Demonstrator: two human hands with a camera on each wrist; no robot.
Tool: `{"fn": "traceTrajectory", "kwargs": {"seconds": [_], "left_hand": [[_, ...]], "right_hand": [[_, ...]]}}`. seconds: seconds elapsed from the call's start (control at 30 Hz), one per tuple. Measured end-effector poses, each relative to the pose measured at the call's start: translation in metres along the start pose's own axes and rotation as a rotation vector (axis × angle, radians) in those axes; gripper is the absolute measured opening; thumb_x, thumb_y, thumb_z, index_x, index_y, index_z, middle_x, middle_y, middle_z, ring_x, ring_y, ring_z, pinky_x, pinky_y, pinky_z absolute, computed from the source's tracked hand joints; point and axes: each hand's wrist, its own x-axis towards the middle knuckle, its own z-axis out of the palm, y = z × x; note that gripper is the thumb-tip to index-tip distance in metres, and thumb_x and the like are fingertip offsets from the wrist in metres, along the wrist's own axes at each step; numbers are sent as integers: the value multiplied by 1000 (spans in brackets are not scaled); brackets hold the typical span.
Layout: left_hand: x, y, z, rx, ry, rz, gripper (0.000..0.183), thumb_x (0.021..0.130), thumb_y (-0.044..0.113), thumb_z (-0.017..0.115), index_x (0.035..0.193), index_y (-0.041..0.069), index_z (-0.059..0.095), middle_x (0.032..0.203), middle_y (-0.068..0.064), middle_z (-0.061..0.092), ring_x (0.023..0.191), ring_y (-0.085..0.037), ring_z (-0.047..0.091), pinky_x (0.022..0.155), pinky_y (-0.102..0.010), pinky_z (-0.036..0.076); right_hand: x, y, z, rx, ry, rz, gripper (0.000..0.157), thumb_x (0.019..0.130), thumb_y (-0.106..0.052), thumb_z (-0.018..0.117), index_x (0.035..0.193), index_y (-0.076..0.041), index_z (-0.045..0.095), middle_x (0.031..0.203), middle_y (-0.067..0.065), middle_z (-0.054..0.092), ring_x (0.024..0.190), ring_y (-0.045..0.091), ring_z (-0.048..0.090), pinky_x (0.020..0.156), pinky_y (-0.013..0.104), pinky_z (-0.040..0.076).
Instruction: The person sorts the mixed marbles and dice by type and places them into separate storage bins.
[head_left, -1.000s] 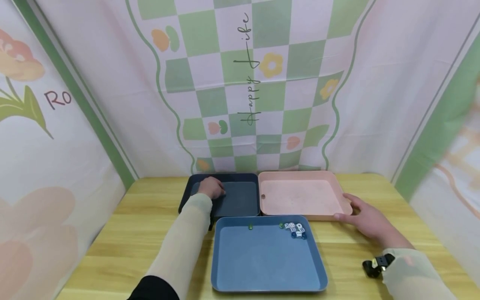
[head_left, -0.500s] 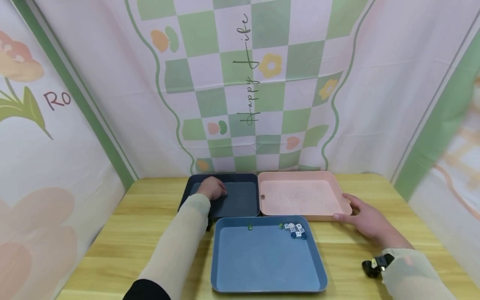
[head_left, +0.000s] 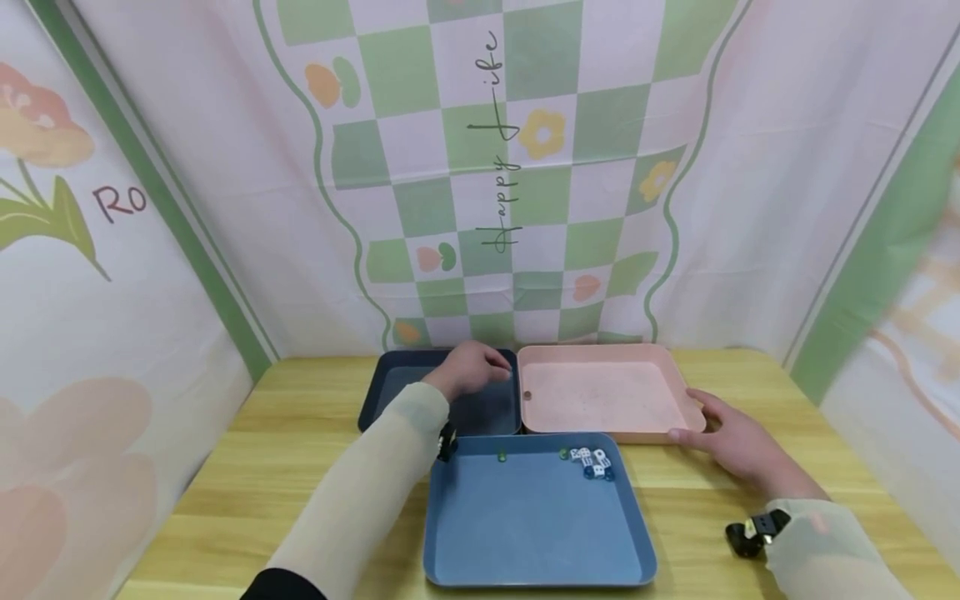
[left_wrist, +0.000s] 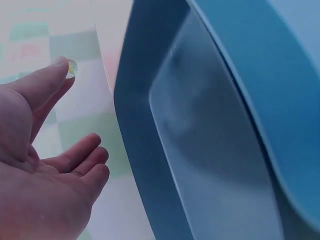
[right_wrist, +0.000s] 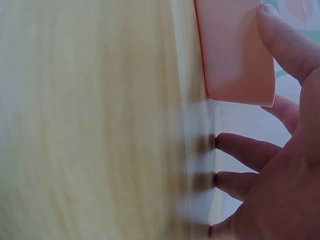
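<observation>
Thumb and forefinger of a left hand (head_left: 468,369) pinch a small clear bead (left_wrist: 72,69) above the dark tray (head_left: 480,412), the other fingers loosely bent. The bead, tinged yellow-green, shows in the left wrist view, partly covered by the thumb tip; from the head it cannot be made out. The forearm and hand hide much of the dark tray's floor, and whatever lies beneath them cannot be seen.

At right, the right hand (head_left: 738,442) is spread at the near right corner of the pink tray (head_left: 600,396), thumb against its front and forefinger along its side. The right wrist view cuts off most of that tray and part of the hand; the forefinger is partly hidden behind the corner.

One brown bead (head_left: 528,395) sits by the pink tray's left wall. Nearer the person, the blue tray (head_left: 536,525) holds two green beads (head_left: 502,457) along its far side, well apart, and a cluster of white dice (head_left: 588,456) in its far right corner, too crowded to count surely. Dark blue pieces beside the dice are too small to identify. All three trays rest on a wooden worktop (head_left: 225,467).
</observation>
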Motion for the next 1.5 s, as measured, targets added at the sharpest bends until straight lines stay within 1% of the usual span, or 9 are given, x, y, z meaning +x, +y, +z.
{"fn": "traceTrajectory", "kwargs": {"seconds": [0.17,0.43,0.6,0.73,0.87,0.97,1.13,1.3,1.5], "left_hand": [[1,14,11,-21,-10,29,12,94,25,73,102,19,80,96,12,69,87,-10,61,79,-30,50],[1,29,20,-11,-24,20,8,92,26,74,96,22,81,98,13,68,87,-9,59,78,-28,49],[1,34,25,-5,-31,24,8,93,25,74,96,21,81,90,13,68,85,-10,58,75,-27,48],[1,36,28,-5,-43,23,16,93,24,74,106,18,79,88,10,70,83,-11,58,73,-28,47],[0,36,30,11,-32,12,26,92,24,75,117,17,76,103,6,70,86,-13,57,73,-28,48],[0,37,31,17,-16,2,24,91,24,76,114,19,77,112,5,67,88,-13,56,75,-28,49],[-1,36,30,16,-7,-11,23,90,25,77,113,19,78,117,4,66,92,-12,56,81,-29,51],[-3,34,28,0,-10,-23,23,90,25,76,113,18,78,119,4,65,97,-13,57,87,-34,51],[-5,33,27,-1,-15,-40,19,90,25,77,109,22,79,121,5,63,100,-12,56,87,-33,50]], "right_hand": [[-1,1,0,9,-3,-5,101,88,-56,70,156,1,22,145,41,32,129,61,31,98,73,27],[1,3,1,28,4,-15,102,87,-58,71,157,0,23,145,40,33,130,59,32,99,72,27],[2,4,1,30,3,-11,103,87,-58,70,157,-1,22,146,40,32,131,60,30,99,73,26],[2,4,1,22,2,-8,104,86,-59,70,157,-1,22,146,40,32,131,60,29,99,73,26],[1,4,1,25,3,-10,104,86,-59,71,157,-1,22,147,40,31,131,61,28,99,73,25],[1,5,1,30,2,-10,104,86,-59,71,157,-1,22,147,40,30,131,61,28,99,74,24],[2,5,1,27,1,-12,103,86,-59,71,157,-2,22,147,40,31,131,61,28,98,74,24],[1,3,1,18,-2,-4,103,86,-60,70,157,-2,22,147,40,31,130,62,28,98,75,24],[1,2,1,20,-2,2,104,86,-60,70,157,-2,22,147,40,30,131,62,27,98,75,24]]}}
